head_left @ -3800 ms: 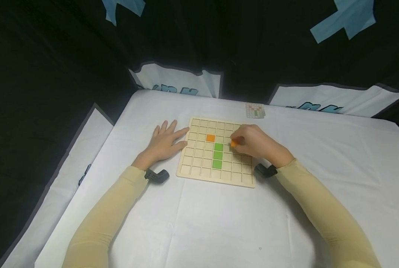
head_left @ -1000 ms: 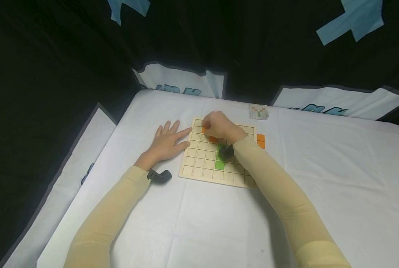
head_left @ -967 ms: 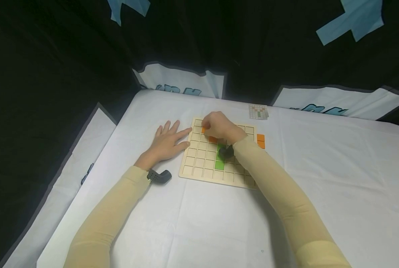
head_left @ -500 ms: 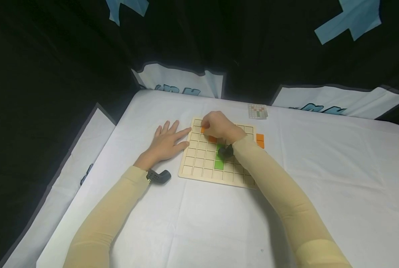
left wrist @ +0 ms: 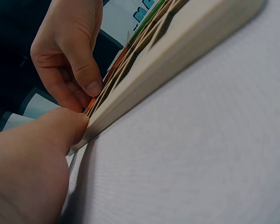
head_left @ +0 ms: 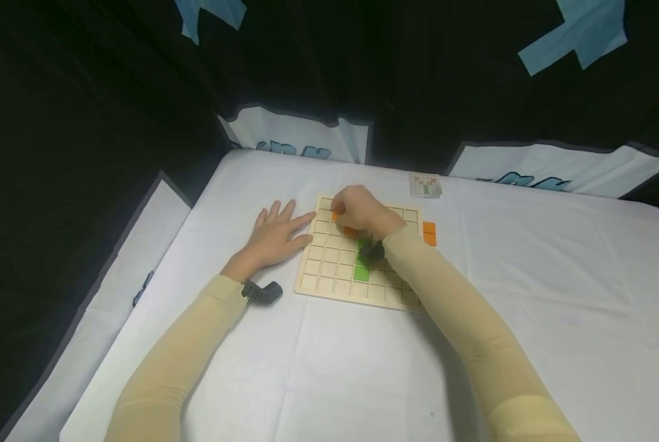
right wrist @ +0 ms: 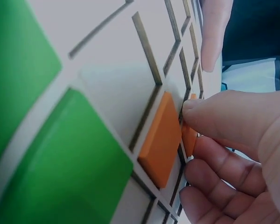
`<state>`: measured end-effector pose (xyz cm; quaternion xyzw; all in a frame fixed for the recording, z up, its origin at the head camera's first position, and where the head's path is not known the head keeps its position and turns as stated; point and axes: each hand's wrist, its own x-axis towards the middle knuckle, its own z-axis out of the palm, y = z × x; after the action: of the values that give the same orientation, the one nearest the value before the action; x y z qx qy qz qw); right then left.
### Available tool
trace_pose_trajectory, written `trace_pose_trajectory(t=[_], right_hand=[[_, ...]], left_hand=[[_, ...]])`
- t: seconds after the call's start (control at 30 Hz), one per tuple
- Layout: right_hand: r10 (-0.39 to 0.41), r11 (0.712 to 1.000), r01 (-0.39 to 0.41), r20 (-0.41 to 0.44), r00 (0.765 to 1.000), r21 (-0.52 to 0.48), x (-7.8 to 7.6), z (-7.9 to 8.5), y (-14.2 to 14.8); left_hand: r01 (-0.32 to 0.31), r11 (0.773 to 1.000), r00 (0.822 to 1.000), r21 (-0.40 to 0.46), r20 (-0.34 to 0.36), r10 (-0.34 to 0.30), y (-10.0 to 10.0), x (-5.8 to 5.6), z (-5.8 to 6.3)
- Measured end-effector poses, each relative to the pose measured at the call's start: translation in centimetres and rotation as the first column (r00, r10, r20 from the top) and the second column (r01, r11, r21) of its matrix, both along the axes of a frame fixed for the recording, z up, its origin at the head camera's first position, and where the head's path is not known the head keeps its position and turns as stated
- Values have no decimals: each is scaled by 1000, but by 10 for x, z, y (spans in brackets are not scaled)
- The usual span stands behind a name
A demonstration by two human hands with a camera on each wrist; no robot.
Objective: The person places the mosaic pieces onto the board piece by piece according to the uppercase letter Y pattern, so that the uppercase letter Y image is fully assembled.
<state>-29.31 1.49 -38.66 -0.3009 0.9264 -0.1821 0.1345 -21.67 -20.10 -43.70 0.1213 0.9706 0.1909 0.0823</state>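
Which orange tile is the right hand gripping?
In the head view, the leftmost orange tile on the board: of those visible, it alone is pinched by the right hand.

Behind and to the left of the counter (head_left: 556,368), a black curtain (head_left: 86,110); over the counter, a white cloth (head_left: 230,374), lightly creased, with a small dark speck (head_left: 432,414) toward the near side; high on the curtain, a pale blue tape strip (head_left: 213,11) at left, cut off at the top, and a larger pale blue tape cross (head_left: 580,34) at right; along the rear edge, a left rear panel (head_left: 296,129) and a right rear panel (head_left: 589,162), both white, dark-bordered and blue-lettered; down the left side, a similar side panel (head_left: 105,294), partly visible
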Motion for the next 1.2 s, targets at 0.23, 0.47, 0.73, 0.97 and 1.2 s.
trace_pose_trajectory(t=[0.23, 0.47, 0.73, 0.97, 1.2], right_hand=[[7, 999, -8, -15, 1000, -31, 1, -3, 5], [-27, 996, 26, -16, 1000, -82, 8, 7, 29], [-127, 983, 125, -11, 992, -131, 22, 20, 79], [-218, 970, 214, -24, 976, -119, 31, 23, 122], [-287, 953, 282, -36, 957, -109, 40, 20, 153]], left_hand=[[3, 1000, 1000, 9, -3, -3, 1, 1, -1], [6, 1000, 1000, 0, -9, -6, 4, 0, -2], [2, 1000, 1000, -15, -14, -3, 4, 1, 0], [-9, 1000, 1000, -12, -10, 9, 2, 1, 1], [-6, 1000, 1000, -2, -18, 6, 2, 0, -1]])
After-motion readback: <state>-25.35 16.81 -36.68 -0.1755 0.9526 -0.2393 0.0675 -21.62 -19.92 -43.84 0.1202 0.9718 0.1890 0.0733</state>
